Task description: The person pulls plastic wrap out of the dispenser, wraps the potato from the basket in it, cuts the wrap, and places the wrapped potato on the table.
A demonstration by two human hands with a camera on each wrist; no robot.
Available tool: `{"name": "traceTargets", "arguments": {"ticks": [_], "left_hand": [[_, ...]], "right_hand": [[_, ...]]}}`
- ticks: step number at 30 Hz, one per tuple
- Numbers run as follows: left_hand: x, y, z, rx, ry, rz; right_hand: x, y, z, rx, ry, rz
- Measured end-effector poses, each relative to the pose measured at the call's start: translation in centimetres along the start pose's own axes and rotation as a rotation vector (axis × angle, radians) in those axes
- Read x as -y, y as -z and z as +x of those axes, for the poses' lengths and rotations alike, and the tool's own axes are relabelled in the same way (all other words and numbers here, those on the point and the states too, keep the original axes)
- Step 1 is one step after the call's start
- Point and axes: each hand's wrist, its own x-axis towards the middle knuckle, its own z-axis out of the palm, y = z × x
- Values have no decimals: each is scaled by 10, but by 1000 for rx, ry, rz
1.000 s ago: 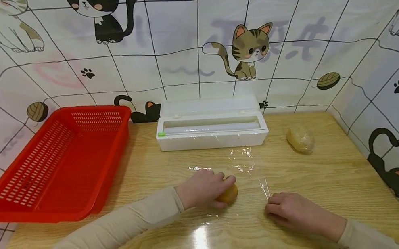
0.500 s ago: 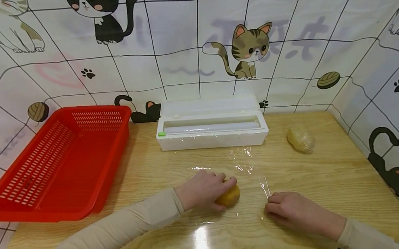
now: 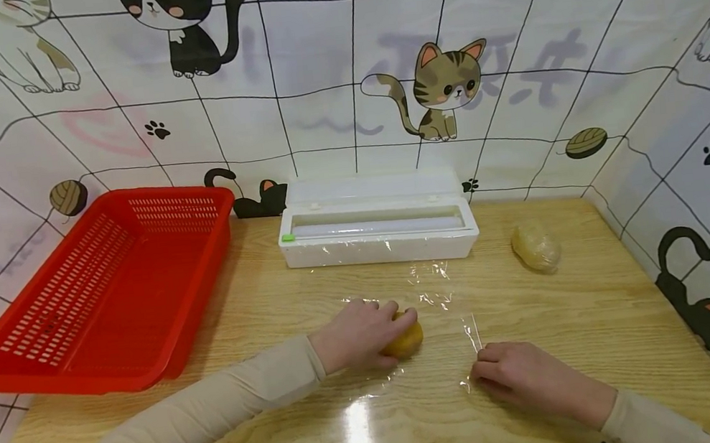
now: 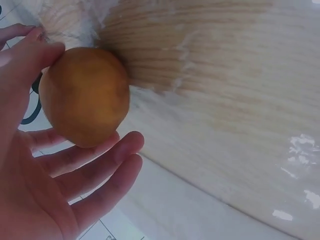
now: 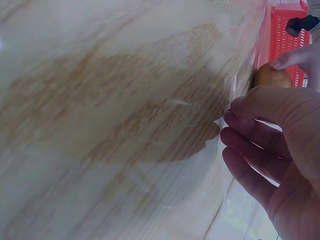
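Note:
My left hand (image 3: 359,335) grips a round, smooth yellow-brown potato-like item (image 3: 406,340) just above or on the film-covered table. In the left wrist view, thumb and fingers curl about this lumpy item (image 4: 85,97). Clear cling film (image 3: 434,292), seen mostly by its glints, runs from a white dispenser box (image 3: 380,249) toward me. At its right, my right hand (image 3: 527,380) pinches an edge of the film. The right wrist view shows thumb and forefinger of that hand (image 5: 275,135) meeting on the film (image 5: 175,102). How the film's near edge lies is hard to make out.
A red plastic basket (image 3: 174,327) stands at the left. One pale yellow item wrapped in film (image 3: 536,247) lies at the right. The dispenser's lid (image 3: 371,187) is up against the cat-patterned backdrop (image 3: 311,53), and a film roll (image 3: 375,227) lies inside.
My left hand and the potato-like item shift slightly, first a touch nearer, then back away from me. The right hand stays nearly still, and a small film glint shows beside its fingers.

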Motion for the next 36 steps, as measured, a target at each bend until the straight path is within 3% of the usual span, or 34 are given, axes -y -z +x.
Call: {"name": "traceTargets", "arguments": {"ticks": [14, 19, 23, 26, 31, 36], "left_hand": [[3, -4, -2, 19, 35, -59], [6, 0, -10, -35, 63, -2], [9, 3, -26, -108, 117, 87], [9, 1, -44, -123, 135, 102], [6, -14, -75, -122, 104, 45], [-7, -29, -97, -92, 80, 0]], "right_hand": [[-1, -1, -2, 12, -11, 21], [-2, -2, -2, 8, -9, 19], [-2, -2, -1, -10, 5, 5], [-3, -1, -1, -28, 14, -1], [-3, 5, 2, -66, 15, -1], [-3, 16, 9, -81, -66, 14]]}}
